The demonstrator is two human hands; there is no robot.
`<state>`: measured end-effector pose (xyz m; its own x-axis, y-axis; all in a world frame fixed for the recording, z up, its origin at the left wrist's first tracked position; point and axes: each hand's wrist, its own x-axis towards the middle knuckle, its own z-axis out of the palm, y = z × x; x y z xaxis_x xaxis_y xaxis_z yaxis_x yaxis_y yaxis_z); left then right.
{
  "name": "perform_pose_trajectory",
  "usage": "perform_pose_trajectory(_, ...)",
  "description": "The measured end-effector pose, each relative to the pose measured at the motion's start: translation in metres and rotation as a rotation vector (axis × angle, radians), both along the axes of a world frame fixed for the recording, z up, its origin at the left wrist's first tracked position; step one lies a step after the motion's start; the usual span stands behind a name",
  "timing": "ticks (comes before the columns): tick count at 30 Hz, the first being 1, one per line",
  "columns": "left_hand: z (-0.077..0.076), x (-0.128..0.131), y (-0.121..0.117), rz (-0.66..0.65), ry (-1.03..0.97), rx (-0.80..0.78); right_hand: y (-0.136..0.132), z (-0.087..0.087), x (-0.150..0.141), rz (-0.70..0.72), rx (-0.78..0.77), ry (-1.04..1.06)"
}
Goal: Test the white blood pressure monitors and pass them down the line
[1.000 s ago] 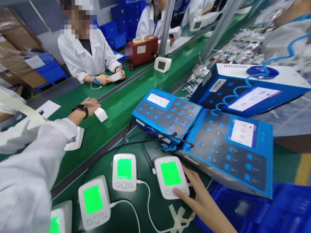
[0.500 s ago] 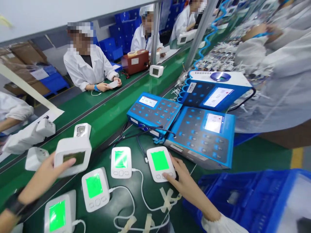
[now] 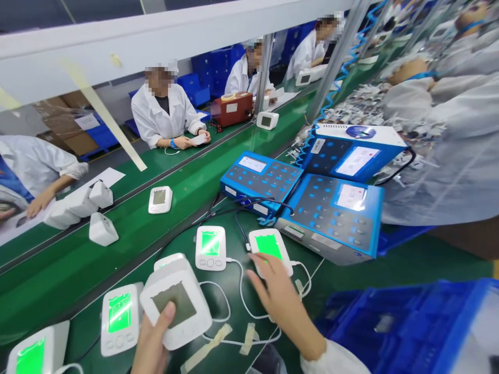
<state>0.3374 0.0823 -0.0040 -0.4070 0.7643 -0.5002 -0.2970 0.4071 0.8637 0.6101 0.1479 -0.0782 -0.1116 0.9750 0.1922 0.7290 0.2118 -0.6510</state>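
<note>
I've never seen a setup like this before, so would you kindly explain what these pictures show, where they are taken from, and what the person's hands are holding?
This view comes from a camera worn on a person's head, looking forward and down at their bare hands. No robot is involved. The left hand holds a white monitor casing with a dark window on its face. The right hand rests on a white monitor with a bright green screen. Other similar monitors lie on the green workbench, and white cables run from some of them. Just beyond stand two blue panels with rows of buttons and small screens. Across the bench, a co-worker in a white coat handles something small and white.
</note>
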Motion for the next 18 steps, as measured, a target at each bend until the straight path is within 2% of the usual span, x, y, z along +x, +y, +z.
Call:
perform_pose_trajectory(3, -0.001, 0.006, 0.006, -0.087, 0.133, 0.041, 0.01, 0.007, -0.045, 0.068, -0.096, -0.044)
perform_pose_trajectory(6, -0.004, 0.002, 0.009, -0.094, 0.258, 0.061, 0.027, 0.007, -0.066, 0.107, -0.194, -0.068)
perform_pose_trajectory(12, -0.013, -0.016, 0.014, -0.075, 0.118, 0.008, 0.044, 0.015, -0.058, 0.24, -0.362, 0.023)
perform_pose_trajectory(18, -0.02, -0.023, 0.027, -0.138, -0.017, -0.019, 0.041, 0.021, -0.061, 0.194, -0.398, 0.082)
